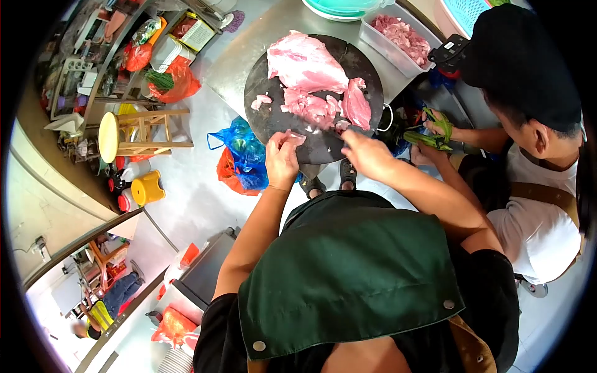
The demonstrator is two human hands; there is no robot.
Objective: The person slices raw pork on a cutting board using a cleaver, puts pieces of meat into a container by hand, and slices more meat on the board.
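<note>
On a round dark board [258, 124] lie a large slab of raw meat [305, 61], a smaller slab [356, 105] to its right and a heap of cut pieces [311, 109]. My left hand [283, 155], at the board's lower left edge, has its fingers pinched on a thin piece of meat [293, 138]. My right hand [367, 154] is at the lower right edge, closed and blurred; what it grips is too smeared to name. A small scrap of meat [261, 101] lies apart on the left.
A plastic bin of meat [396, 57] stands at the upper right. Beside it a co-worker in a black cap [522, 62] holds green vegetables [435, 133]. Bags [245, 152] and a wooden stool [140, 137] are on the left. Another person [106, 311] is farther off.
</note>
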